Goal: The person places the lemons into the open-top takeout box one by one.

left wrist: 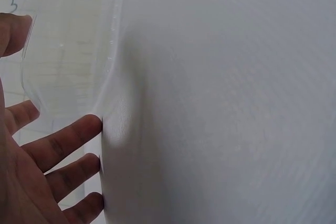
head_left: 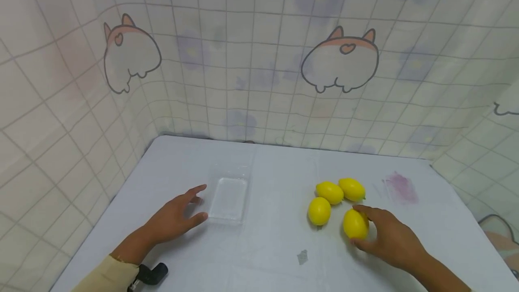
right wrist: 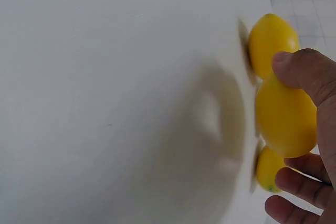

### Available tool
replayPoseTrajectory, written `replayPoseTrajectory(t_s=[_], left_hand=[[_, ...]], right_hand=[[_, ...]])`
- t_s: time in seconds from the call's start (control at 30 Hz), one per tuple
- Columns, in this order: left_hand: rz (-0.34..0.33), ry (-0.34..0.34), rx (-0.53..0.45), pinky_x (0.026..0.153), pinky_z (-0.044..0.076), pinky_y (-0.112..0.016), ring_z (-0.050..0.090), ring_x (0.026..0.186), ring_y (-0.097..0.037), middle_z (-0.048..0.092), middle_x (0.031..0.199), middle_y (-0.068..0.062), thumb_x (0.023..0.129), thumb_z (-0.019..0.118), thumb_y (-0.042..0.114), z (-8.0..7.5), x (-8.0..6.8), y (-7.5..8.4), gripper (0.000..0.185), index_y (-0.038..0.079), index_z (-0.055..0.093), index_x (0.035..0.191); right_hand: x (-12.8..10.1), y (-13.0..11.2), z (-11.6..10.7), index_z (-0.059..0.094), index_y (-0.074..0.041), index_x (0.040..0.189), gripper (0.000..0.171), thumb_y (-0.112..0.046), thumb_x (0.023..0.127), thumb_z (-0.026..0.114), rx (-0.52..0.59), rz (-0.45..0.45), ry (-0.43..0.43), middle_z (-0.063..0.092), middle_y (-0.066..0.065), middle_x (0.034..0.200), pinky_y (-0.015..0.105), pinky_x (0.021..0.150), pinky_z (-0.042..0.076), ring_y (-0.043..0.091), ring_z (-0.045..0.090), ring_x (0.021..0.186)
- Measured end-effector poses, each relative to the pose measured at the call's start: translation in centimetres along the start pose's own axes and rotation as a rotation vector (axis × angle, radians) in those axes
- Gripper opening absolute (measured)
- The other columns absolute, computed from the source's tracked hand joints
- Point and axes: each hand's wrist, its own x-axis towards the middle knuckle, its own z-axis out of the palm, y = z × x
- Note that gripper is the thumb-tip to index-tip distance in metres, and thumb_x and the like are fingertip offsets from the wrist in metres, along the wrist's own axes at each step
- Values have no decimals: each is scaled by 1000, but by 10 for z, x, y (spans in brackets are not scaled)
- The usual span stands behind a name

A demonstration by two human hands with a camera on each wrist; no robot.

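A clear plastic tray (head_left: 228, 197) lies left of centre on the white table (head_left: 267, 247). My left hand (head_left: 196, 202) lies flat beside it, fingers straight, with the fingertips (left wrist: 92, 127) against the tray's (left wrist: 68, 61) near edge. Several yellow lemons sit to the right. My right hand (head_left: 362, 225) grips the nearest lemon (head_left: 353, 222), which rests on the table. In the right wrist view the thumb (right wrist: 307, 72) and the curled fingers (right wrist: 304, 177) wrap that lemon (right wrist: 283, 119), with one lemon (right wrist: 270, 38) beyond it and another (right wrist: 268, 169) below it.
The other lemons (head_left: 330, 192) (head_left: 352, 188) (head_left: 319, 211) cluster just beyond my right hand. A purple stain (head_left: 399, 187) marks the table at the far right and a small grey mark (head_left: 302, 257) lies near the front. Checked cloth walls (head_left: 259, 57) close in the back and sides.
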Motion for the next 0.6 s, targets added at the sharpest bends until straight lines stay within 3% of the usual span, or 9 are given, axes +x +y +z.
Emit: replayPoseTrajectory(t_s=[0.27,0.6], left_hand=[[2,1,14,104,43,-64,54,131,-37,65,133,-7,94,67,58,0,1,1,79,23,36,159],[-3,-5,18,104,43,-64,54,131,-38,65,133,-8,94,66,58,-2,1,3,79,22,36,158]], right_hand=[[3,-8,-15,55,-19,146,88,-65,76,82,-5,-61,91,60,12,139,65,90,51,39,55,126],[17,-30,-23,55,-18,147,87,-61,77,84,-4,-108,117,60,14,136,62,84,55,38,58,120]])
